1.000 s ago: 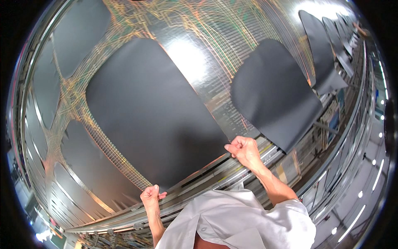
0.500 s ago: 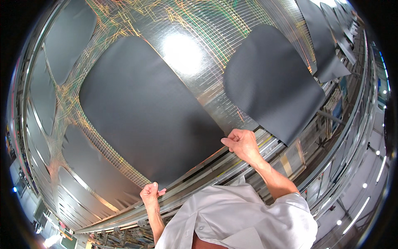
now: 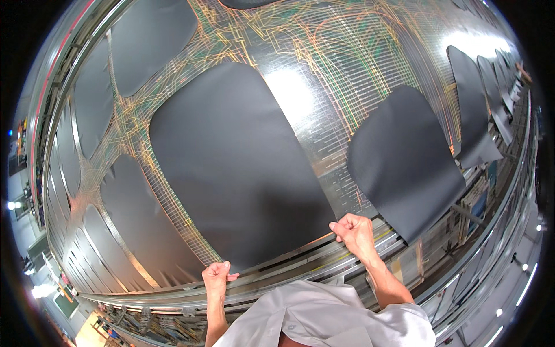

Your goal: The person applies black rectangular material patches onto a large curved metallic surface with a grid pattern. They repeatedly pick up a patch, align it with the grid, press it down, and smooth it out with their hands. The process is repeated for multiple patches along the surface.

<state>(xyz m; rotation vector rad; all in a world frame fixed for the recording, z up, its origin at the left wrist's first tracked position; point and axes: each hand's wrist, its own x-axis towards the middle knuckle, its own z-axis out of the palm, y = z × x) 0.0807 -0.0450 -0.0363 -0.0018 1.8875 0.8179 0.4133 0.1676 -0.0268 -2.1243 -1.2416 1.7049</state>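
A large dark grey, leather-like sheet piece [image 3: 243, 168], rounded at its far end and straight along its near edge, lies flat in front of me. My left hand [image 3: 217, 279] pinches its near left corner between thumb and curled fingers. At the near right corner my right hand [image 3: 354, 236] is closed in a similar pinch. The sheet's near edge runs between my hands along the table's border. To the right lies a second rounded sheet piece [image 3: 402, 156], its near end hanging over the table edge and touched by neither hand.
Orange, yellow and green lines cover the shiny table surface [image 3: 300, 121]. More dark sheet pieces [image 3: 150, 225] lie at the left, and others [image 3: 471, 98] at the far right. A metal rail [image 3: 312, 254] runs along the near edge, with stacked flat boards [image 3: 159, 327] beneath at lower left.
The whole view has shifted, so the sheets now appear lower and farther right. Both hands keep their pinch at the same two corners, and the sheet still lies flat.
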